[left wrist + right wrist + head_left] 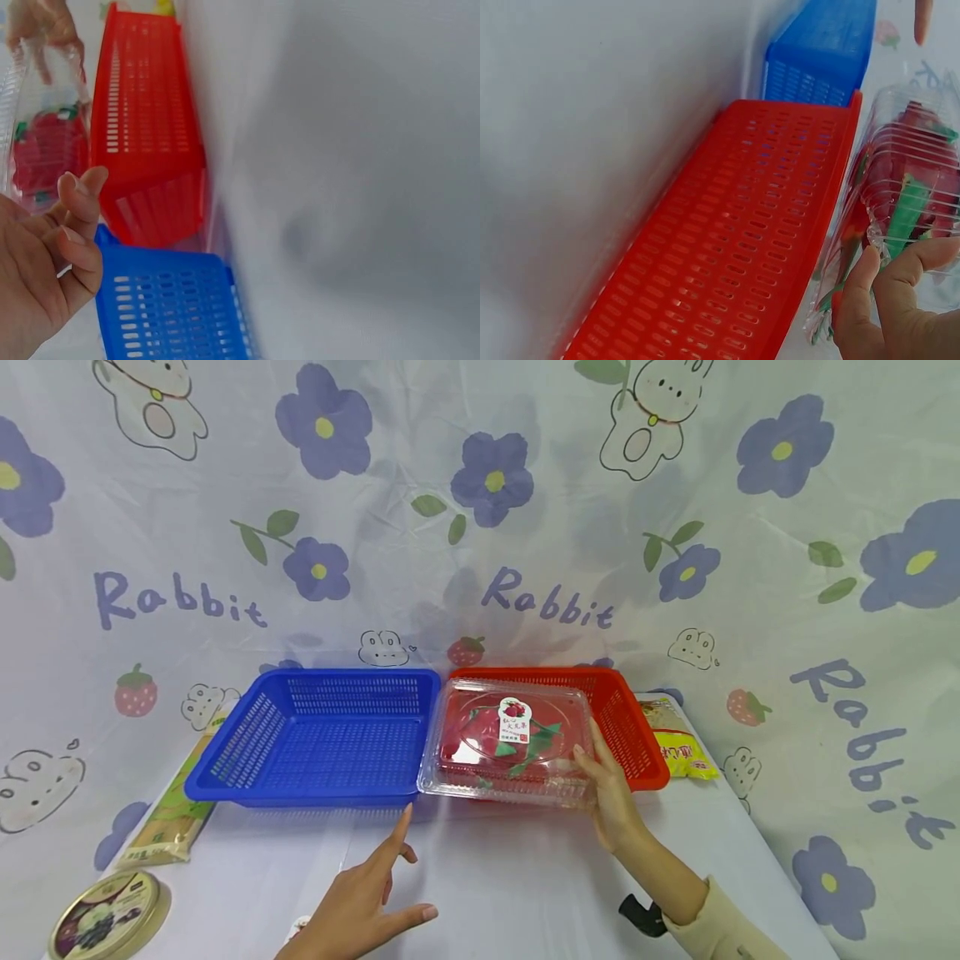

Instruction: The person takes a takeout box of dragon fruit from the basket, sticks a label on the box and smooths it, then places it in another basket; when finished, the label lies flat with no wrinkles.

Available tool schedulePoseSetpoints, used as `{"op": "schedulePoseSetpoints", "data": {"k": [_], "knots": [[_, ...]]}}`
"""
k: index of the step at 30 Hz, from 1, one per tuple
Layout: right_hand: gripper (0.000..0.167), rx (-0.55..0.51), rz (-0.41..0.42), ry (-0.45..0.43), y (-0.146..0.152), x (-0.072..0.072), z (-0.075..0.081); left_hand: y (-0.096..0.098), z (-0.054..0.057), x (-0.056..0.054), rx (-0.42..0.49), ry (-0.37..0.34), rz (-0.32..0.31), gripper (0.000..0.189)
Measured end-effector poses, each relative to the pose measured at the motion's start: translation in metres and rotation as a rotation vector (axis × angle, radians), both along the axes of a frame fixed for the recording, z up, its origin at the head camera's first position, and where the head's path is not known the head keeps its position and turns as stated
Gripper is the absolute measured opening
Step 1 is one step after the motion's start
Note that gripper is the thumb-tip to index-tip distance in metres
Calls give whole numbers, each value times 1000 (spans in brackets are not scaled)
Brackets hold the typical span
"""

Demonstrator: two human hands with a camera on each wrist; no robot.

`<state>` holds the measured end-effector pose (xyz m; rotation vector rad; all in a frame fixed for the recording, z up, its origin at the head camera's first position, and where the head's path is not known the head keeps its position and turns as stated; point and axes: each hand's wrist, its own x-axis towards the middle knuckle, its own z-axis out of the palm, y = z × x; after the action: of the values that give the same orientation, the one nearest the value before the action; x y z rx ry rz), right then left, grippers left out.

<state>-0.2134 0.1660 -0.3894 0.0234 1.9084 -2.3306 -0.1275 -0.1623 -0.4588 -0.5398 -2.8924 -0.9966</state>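
Note:
My right hand [615, 797] grips the right end of a clear plastic box of dragon fruit [461, 739], which carries a white label on its lid. The box tilts over the front of the red basket [637, 727]; inside it, red fruit with green tips shows through. In the right wrist view the thumb and fingers pinch the edge of the dragon fruit box [907, 165]. My left hand [360, 893] holds nothing; its index finger points toward the front rim of the blue basket [315, 797] and its thumb is spread.
A yellow packet [682, 747] lies right of the red basket. On the left are a long packet of noodle-like sticks [168, 827] and a round tin [108, 918]. A small black object [641, 914] lies near my right forearm. A printed curtain [420, 560] hangs behind the baskets.

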Motion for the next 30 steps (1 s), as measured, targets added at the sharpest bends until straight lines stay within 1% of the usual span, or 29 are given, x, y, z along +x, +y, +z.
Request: {"op": "schedulePoseSetpoints", "data": {"k": [10,21,30], "knots": [[66,-2,7,18,2,-5,-2,3,1,-2,-8,-31,4,111],[66,9,8,10,1,-12,-4,7,3,-9,-6,54,-4,108],[65,-7,-5,2,1,-16,-5,8,4,-13,-9,61,1,103]]}}
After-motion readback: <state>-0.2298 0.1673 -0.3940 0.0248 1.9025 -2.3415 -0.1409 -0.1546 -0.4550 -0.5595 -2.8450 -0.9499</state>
